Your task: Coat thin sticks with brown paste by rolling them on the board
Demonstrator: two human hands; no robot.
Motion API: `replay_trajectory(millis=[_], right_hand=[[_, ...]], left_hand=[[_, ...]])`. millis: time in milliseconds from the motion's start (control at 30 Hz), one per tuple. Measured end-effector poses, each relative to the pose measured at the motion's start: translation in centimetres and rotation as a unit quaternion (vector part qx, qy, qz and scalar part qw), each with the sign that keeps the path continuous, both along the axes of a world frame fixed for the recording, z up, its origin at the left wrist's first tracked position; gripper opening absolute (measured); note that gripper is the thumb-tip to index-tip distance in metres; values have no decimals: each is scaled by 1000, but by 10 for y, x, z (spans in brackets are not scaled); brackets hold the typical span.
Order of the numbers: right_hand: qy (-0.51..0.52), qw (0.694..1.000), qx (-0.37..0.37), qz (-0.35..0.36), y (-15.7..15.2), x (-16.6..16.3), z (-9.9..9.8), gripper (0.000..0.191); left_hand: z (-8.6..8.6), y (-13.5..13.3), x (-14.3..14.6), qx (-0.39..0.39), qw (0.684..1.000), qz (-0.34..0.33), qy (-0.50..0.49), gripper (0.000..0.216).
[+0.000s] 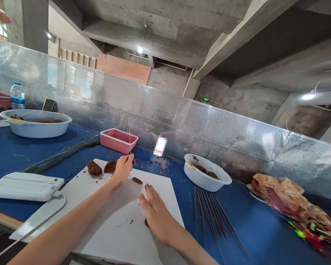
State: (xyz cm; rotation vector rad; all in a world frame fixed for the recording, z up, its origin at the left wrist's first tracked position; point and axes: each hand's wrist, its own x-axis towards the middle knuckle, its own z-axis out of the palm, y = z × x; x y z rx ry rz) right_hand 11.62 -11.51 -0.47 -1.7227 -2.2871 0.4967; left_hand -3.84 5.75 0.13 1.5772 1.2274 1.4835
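Note:
My left hand is closed around a thin pale stick, which stands nearly upright above the white board. My right hand lies flat on the board, its fingers stretched out. A small brown piece of dough-like material shows at the edge of the right palm, partly covered by it. Between the hands rests a short brown roll. Two larger brown lumps, one whole and one partly behind my left wrist, sit at the board's far left, with crumbs around them.
A bundle of thin wires or sticks and a white device with a cable lie left. Behind are a pink basket and a perforated metal screen. White basins hold brown material. Brown-coated sticks lie right.

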Motion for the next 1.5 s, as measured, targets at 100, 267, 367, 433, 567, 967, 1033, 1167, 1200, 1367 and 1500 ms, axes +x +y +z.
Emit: replay_trajectory(millis=[100,267,367,433,567,967,1033,1167,1200,1367,1500], right_hand=[[30,998,26,-59,20,-11,-13,74],[10,989,50,-135,56,-2,-27,77],[8,991,36,-129,43,0,-28,79],[17,996,28,-79,19,-4,-30,81],[26,997,8,-68,-8,-11,-32,81],[155,980,71,-100,96,51,-2,57],[189,977,86,-52,89,65,8,56],[136,988,61,40,61,82,19,40],[114,991,59,48,55,84,19,34],[119,989,37,81,48,81,19,9],[288,955,24,62,62,87,22,21]], left_hand=[[-1,-1,1,-3,1000,-3,2,47],[1,-2,4,5,1000,0,0,47],[1,-2,3,16,1000,11,-6,48],[1,-2,2,20,1000,16,-10,48],[2,-3,2,26,999,14,-13,48],[4,-3,1,-31,999,-33,-18,46],[4,-5,2,-52,997,-55,-13,44],[7,-12,6,-84,991,-101,1,47],[9,-15,6,-88,990,-109,3,50],[21,-23,6,-81,983,-161,29,60],[23,-18,2,-69,972,-209,86,57]])
